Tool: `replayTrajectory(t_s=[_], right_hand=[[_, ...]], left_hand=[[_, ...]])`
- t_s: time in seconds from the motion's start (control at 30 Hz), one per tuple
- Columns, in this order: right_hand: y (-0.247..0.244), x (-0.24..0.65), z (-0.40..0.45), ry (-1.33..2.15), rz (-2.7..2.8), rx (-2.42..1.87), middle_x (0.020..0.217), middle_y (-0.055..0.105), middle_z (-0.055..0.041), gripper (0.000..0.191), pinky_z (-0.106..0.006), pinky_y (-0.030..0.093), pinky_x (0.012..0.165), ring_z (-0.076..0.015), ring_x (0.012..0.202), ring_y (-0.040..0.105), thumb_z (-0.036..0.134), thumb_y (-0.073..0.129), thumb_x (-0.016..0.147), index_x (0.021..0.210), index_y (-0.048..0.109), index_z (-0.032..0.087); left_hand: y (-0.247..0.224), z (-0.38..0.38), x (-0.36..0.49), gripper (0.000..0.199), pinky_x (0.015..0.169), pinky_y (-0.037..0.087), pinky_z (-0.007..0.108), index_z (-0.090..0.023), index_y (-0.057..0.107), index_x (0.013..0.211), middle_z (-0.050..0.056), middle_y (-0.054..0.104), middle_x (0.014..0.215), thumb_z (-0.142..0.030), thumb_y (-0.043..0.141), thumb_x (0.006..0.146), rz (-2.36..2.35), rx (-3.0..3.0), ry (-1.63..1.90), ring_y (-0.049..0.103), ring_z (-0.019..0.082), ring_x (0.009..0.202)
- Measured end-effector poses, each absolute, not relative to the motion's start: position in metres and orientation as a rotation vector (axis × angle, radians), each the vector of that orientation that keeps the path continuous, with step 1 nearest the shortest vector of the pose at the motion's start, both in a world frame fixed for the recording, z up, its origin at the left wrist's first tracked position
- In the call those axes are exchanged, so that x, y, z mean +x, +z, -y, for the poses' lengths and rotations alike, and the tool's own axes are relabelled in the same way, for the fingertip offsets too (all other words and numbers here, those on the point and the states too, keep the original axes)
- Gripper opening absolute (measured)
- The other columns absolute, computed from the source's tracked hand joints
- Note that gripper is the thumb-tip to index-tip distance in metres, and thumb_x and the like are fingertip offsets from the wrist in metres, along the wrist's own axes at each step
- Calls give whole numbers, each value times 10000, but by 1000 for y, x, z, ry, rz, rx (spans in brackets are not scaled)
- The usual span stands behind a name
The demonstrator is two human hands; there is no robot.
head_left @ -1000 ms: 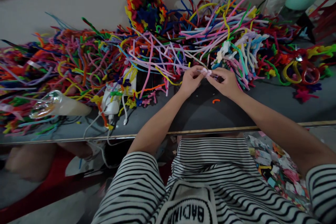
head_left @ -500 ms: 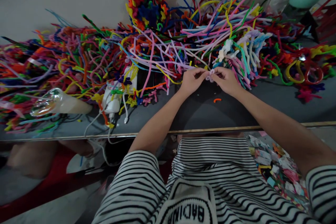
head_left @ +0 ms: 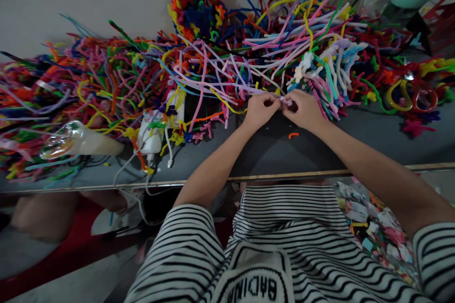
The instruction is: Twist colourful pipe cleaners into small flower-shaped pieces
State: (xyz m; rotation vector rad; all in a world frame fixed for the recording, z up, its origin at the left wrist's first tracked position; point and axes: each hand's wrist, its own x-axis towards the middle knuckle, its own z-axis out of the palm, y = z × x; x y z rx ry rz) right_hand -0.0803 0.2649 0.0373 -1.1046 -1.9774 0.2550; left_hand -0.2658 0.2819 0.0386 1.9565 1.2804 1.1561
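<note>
A dark grey table is running across the view, and a long heap of colourful fuzzy stems is covering its back part. In front of the heap, the left hand and right hand are meeting, both pinching a small pale lilac piece between thumb and fingers; the fingertips are partly hiding its shape. Scissors with yellow and red loops are lying well to the right. A white adapter is sitting to the left. A tiny orange scrap is lying just below the hands.
</note>
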Motion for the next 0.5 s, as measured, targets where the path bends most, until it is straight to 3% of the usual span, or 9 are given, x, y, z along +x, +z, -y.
replayTrajectory(t_s=[0.13, 0.3, 0.5], right_hand=[[39, -78, -266, 359, 1882, -1117, 794, 655, -57, 141, -355, 468, 678, -213, 735, 608, 332, 665, 879, 823, 585, 231], [38, -74, -271, 918, 1769, -1040, 604, 605, 16, 357, -289, 431, 511, -131, 500, 536, 573, 672, 921, 845, 611, 229], [37, -76, -273, 1181, 1741, -982, 549, 580, 36, 435, -249, 365, 426, -101, 448, 500, 632, 758, 850, 885, 655, 212]], left_hand=[[38, -285, -269, 252, 767, 535, 289, -169, 757, 847, 49, 777, 833, -324, 607, 976, -1151, 2053, 1148, 689, 156, 769], [44, -283, -281, 297, 952, 556, 359, -195, 747, 1174, 102, 787, 1153, -262, 492, 1039, -1052, 2543, 1150, 726, 216, 1087], [47, -290, -295, 315, 922, 558, 391, -204, 755, 1114, 104, 784, 1074, -327, 468, 1072, -954, 2812, 1108, 722, 227, 1030]])
